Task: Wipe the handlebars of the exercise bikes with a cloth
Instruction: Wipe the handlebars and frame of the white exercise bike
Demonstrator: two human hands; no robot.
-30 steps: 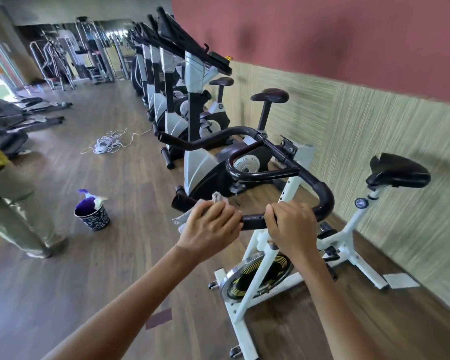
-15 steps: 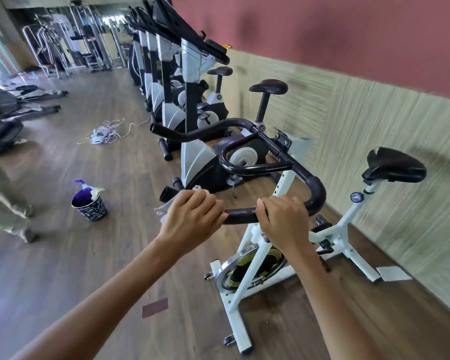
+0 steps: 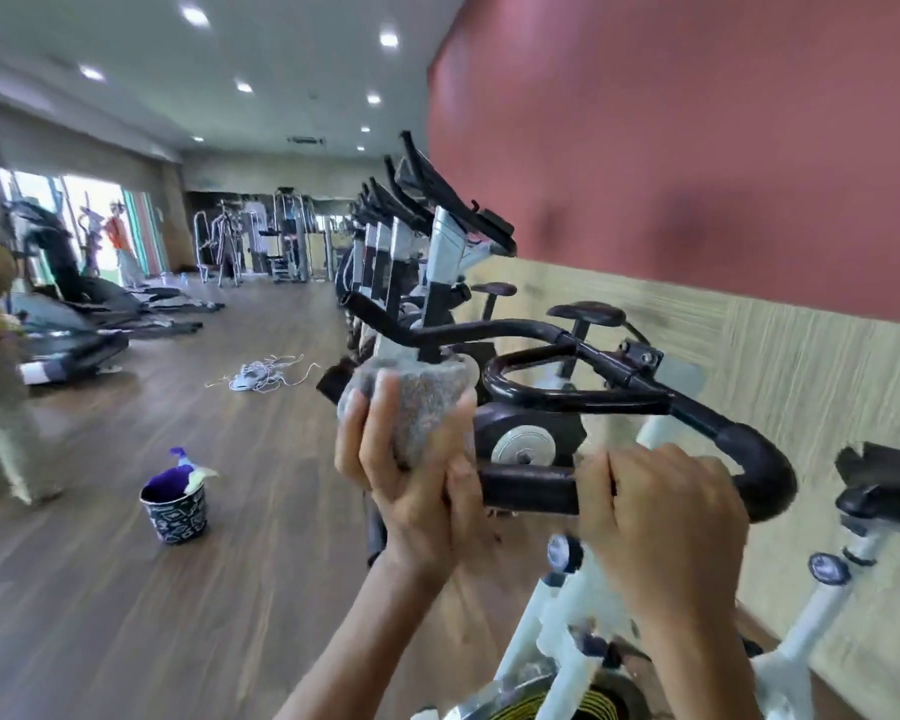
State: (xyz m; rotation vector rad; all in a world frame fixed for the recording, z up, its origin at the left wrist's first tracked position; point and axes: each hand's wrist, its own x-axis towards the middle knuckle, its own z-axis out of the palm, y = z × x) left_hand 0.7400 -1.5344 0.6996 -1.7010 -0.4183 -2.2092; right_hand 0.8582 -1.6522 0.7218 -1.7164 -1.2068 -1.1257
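Left hand (image 3: 411, 491) grips cloth (image 3: 422, 407) — handlebar (image 3: 526, 491) end hidden behind; edges blurred.

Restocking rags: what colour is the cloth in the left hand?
Speckled grey cloth, clearest in head view.

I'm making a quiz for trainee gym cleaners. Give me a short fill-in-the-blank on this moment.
1. The left hand holds a bunched grey ____.
2. The right hand grips the black ____.
3. The patterned bucket stands on the wooden ____.
Missing words: cloth; handlebar; floor.
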